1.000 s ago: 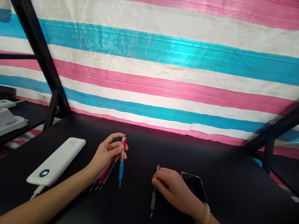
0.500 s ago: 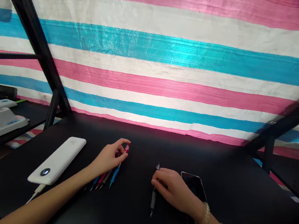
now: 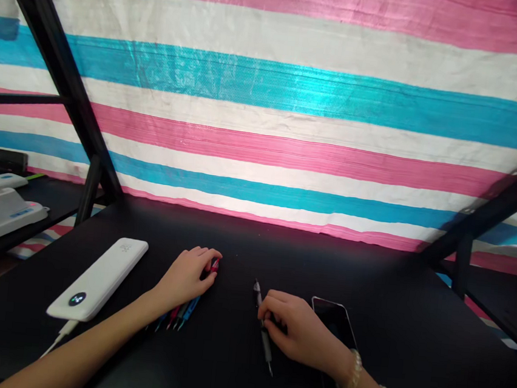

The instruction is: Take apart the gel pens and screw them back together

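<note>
My left hand [image 3: 190, 274] is closed over a small row of pens on the black table. The red upper end of one pen [image 3: 215, 265] shows between its thumb and index finger. Below the palm poke out the tips of several pens, including a blue one [image 3: 189, 314]; their middles are hidden under the hand. My right hand [image 3: 294, 325], fingers curled, has its fingertips on a grey pen [image 3: 265, 340] with a clear, dark upper end. That pen lies tilted, its tip toward me and to the right. A gap separates it from the row.
A white power bank [image 3: 104, 277] with a cable plugged in lies left of my left arm. A phone [image 3: 337, 323] lies partly under my right wrist. Black metal bars [image 3: 63, 84] rise on both sides before a striped sheet [image 3: 293, 118]. A power strip [image 3: 18, 216] sits on the left.
My left hand has lowered over the pens, and the blue pen has moved left, closer to the others. The grey pen has turned, its upper end swinging left.
</note>
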`<state>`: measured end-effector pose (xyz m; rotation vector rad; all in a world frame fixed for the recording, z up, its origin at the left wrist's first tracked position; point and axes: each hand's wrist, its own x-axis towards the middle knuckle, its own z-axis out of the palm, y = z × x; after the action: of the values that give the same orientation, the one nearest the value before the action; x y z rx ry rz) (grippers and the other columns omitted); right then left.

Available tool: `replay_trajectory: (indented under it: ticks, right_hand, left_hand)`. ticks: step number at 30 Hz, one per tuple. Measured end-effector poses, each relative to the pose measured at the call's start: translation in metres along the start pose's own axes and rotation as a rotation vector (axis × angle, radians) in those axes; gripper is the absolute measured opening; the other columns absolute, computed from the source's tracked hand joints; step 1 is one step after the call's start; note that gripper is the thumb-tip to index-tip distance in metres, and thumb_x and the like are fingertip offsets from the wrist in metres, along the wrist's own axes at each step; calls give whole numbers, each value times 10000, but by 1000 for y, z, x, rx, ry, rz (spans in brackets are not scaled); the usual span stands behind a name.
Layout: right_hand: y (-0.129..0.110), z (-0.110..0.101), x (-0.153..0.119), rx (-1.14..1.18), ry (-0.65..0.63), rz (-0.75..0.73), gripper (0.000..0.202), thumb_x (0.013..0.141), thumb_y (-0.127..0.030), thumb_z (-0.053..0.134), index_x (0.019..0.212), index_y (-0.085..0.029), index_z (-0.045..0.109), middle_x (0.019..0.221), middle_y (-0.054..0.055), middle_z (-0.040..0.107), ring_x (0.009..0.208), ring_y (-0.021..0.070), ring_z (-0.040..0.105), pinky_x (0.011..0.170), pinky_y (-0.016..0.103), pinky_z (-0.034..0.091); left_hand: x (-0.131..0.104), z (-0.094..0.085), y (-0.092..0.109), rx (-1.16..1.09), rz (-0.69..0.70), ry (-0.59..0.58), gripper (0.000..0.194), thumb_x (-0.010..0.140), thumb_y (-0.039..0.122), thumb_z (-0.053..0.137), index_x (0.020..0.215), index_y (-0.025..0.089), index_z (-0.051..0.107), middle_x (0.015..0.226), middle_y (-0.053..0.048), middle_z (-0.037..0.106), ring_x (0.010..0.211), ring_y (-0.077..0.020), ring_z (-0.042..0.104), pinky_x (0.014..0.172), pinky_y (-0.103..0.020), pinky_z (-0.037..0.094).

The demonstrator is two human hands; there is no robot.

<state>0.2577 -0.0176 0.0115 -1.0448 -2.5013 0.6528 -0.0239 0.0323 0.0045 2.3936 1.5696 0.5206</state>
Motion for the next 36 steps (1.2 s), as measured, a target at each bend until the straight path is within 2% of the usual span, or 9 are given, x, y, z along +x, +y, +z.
replay_trajectory:
  ticks: [4, 8, 11, 15, 19, 24, 27, 31, 36]
  right_hand:
    - [0, -1, 1, -32, -33, -31, 291, 824, -3, 515, 1005, -203, 624, 934, 5, 622, 800, 141, 589, 702, 217, 428]
    - [0, -2, 0, -74, -82, -69, 341, 912, -26, 462, 1122, -232, 634, 980, 15, 630, 869, 151, 605, 771, 232, 447]
    - [0, -1, -1, -127, -104, -86, 318, 951, -51, 460, 1114, -248, 651, 991, 14, 623, 873, 151, 595, 767, 232, 448]
    - [-2, 0, 0, -246, -84, -89, 237, 932, -65, 528, 1036, -237, 654, 994, 19, 601, 895, 172, 562, 723, 254, 435]
    - [-5, 0, 1, -291, -99, -113, 146, 900, -101, 614, 978, -223, 635, 1051, 22, 599, 933, 188, 546, 704, 271, 435]
    - [-5, 1, 3, -296, -130, -115, 153, 936, -83, 578, 1019, -206, 616, 1052, 32, 624, 942, 202, 549, 764, 296, 464]
    - [-4, 1, 2, -230, -125, -99, 151, 953, -68, 554, 1008, -197, 609, 1029, 32, 633, 934, 199, 554, 783, 296, 469]
    - [-8, -4, 2, 13, -48, -80, 148, 973, -77, 532, 1012, -208, 589, 1013, 19, 619, 952, 173, 567, 828, 266, 463]
    - [-13, -6, 2, 199, -2, -71, 177, 954, -42, 523, 970, -212, 571, 970, 16, 600, 920, 172, 562, 814, 264, 442]
  left_hand:
    - [1, 2, -1, 5, 13, -2, 297, 819, 146, 526, 1085, 203, 646, 834, -26, 635, 850, -249, 604, 704, -338, 385]
    - [-1, 3, 5, -8, 50, 45, 282, 854, 129, 493, 1090, 198, 632, 882, -38, 643, 889, -249, 608, 745, -358, 400]
    - [-6, 5, 14, -20, 126, 43, 281, 862, 109, 486, 1091, 199, 623, 890, -41, 649, 892, -250, 611, 772, -382, 405]
    - [-14, 13, 22, -52, 242, 22, 288, 886, 101, 488, 1122, 216, 608, 961, -45, 660, 952, -250, 611, 916, -441, 400]
    - [-19, 20, 24, -99, 389, -42, 337, 908, 93, 496, 1207, 224, 582, 1031, -57, 658, 981, -239, 600, 944, -406, 417]
    - [-22, 20, 27, -81, 599, -179, 396, 922, 97, 526, 1278, 263, 575, 1116, -71, 641, 993, -246, 578, 892, -376, 442]
    - [-23, 17, 31, -148, 619, -194, 350, 944, 148, 552, 1274, 257, 593, 1104, -78, 647, 982, -241, 583, 883, -365, 455]
    - [-24, 10, 36, -293, 626, -112, 287, 966, 212, 570, 1242, 253, 636, 1076, -84, 655, 974, -229, 603, 880, -353, 468]
    - [-29, 7, 43, -495, 640, -70, 256, 979, 185, 541, 1185, 249, 679, 1066, -92, 652, 961, -211, 613, 848, -318, 497]
